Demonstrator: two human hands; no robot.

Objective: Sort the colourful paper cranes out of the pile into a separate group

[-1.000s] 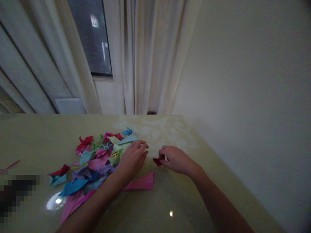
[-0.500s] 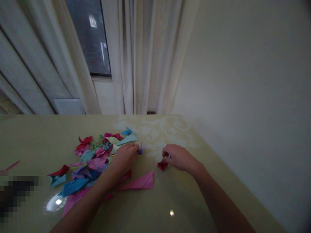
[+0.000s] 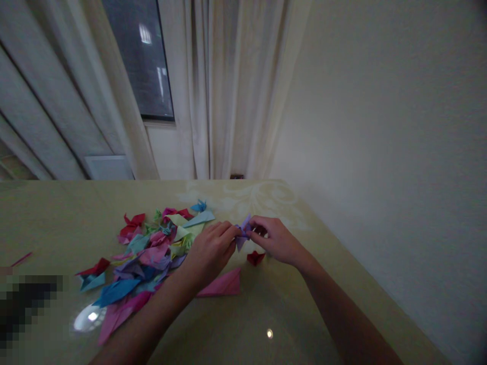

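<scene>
A purple origami crane is held between my two hands, raised a little over the table. My left hand pinches its left side, and the fingers of my right hand close on its right side. Just below, a small red folded paper lies on the table by itself. Left of my left hand spreads a pile of colourful folded papers, partly covered by my forearm. A pink folded paper plane rests under my left wrist.
The glossy table carries a blue origami crane at the pile's far end. A thin pink stick-like thing lies at the far left. Behind are curtains and a window; a wall borders the right.
My left hand has brought the purple crane rightward from the pile's edge. My right hand has let go of the red folded paper and moved up to grip the crane.
</scene>
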